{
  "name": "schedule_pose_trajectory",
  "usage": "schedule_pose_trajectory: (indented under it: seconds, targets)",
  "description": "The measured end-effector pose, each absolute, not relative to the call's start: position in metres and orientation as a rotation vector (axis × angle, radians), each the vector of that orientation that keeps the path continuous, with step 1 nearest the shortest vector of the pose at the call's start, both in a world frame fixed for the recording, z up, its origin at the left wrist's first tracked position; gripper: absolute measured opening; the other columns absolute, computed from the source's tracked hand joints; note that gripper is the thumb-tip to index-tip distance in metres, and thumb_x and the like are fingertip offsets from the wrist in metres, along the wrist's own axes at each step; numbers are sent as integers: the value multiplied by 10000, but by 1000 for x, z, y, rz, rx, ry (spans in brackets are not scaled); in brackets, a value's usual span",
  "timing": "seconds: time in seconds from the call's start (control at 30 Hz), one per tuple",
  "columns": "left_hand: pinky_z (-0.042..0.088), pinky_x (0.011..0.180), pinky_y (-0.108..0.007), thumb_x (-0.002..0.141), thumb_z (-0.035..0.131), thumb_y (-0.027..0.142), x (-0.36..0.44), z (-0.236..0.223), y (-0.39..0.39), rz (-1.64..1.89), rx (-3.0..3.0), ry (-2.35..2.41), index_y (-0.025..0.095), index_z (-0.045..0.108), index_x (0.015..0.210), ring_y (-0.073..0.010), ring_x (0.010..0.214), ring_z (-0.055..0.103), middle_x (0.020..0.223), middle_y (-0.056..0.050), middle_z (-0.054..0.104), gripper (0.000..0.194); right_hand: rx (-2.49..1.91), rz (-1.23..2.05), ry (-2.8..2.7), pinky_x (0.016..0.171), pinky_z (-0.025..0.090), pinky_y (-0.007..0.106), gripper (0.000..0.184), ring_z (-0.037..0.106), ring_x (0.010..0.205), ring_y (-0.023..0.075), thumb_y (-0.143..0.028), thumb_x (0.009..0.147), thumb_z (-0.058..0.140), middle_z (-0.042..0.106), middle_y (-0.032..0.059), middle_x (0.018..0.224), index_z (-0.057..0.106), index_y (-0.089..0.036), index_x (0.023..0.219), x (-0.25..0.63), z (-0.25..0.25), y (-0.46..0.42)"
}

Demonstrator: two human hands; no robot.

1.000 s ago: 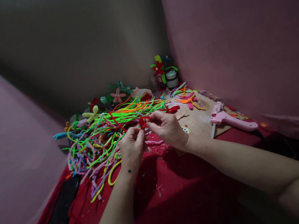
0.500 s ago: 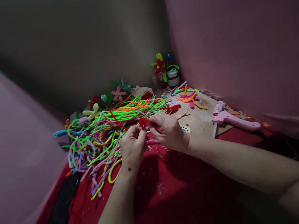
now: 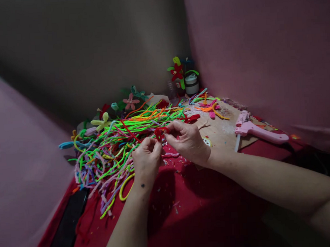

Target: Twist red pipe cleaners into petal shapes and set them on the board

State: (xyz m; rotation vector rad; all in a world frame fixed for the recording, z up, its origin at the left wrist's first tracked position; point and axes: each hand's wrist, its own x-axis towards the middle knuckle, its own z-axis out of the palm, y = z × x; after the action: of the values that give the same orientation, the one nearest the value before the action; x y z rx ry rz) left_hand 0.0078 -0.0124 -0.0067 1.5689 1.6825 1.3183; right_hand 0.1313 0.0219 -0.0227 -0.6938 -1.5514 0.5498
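Observation:
A red pipe cleaner [image 3: 158,134], bent into a small loop, is held between my two hands above the table's front half. My left hand [image 3: 147,156] pinches it at the base of the loop, thumb against fingers. On the loop's right side, my right hand [image 3: 186,141] grips another part of the same red strand between thumb and fingertips. One straight red length sticks out up and left past my left hand. Behind both hands spreads a heap of pipe cleaners [image 3: 131,124] in green, orange, pink and purple.
A pink glue gun [image 3: 262,131] lies on a cardboard sheet [image 3: 223,125] at the right. Finished fuzzy flowers [image 3: 130,101] stand at the back, near a lidded jar [image 3: 191,84]. A black phone [image 3: 67,226] rests at the left edge of the red cloth [image 3: 193,218].
The red loop between my fingers looks narrower and more upright. My right hand has shifted slightly, while my left hand stays nearly in place.

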Motion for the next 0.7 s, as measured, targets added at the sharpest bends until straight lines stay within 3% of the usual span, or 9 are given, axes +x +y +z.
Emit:
schedule_pose_trajectory:
  seconds: [0.27, 0.33, 0.5, 0.7]
  targets:
    - [329, 305, -186, 721, 561, 254, 6, -7, -12, 1323, 1554, 1689, 179, 508, 622, -83, 286, 461, 445, 60, 541, 135, -708, 459, -1728, 630, 386, 248, 83, 480, 619, 108, -113, 711, 480, 532, 6, 643, 512, -166, 655, 130, -27, 24]
    - [336, 314, -186, 719, 572, 259, 7, -8, -12, 1328, 1555, 1689, 177, 512, 634, -80, 293, 462, 453, 57, 547, 132, -740, 634, -1697, 620, 389, 240, 78, 481, 606, 101, -132, 712, 499, 541, -4, 627, 530, -164, 649, 129, -28, 26]
    - [382, 351, -192, 732, 562, 248, 8, -11, -13, 1353, 1580, 1614, 174, 535, 723, -79, 340, 486, 521, 50, 570, 79, -706, 1451, -1365, 471, 410, 226, 83, 478, 461, 86, -211, 656, 609, 546, -22, 537, 583, -136, 677, 129, -27, 37]
    - [396, 373, -198, 729, 589, 265, 8, -13, -12, 1407, 1538, 1448, 201, 460, 883, -79, 340, 494, 571, 78, 587, 211, -631, 1650, -1260, 417, 405, 197, 113, 474, 415, 70, -192, 617, 658, 568, -17, 497, 611, -110, 679, 130, -29, 42]
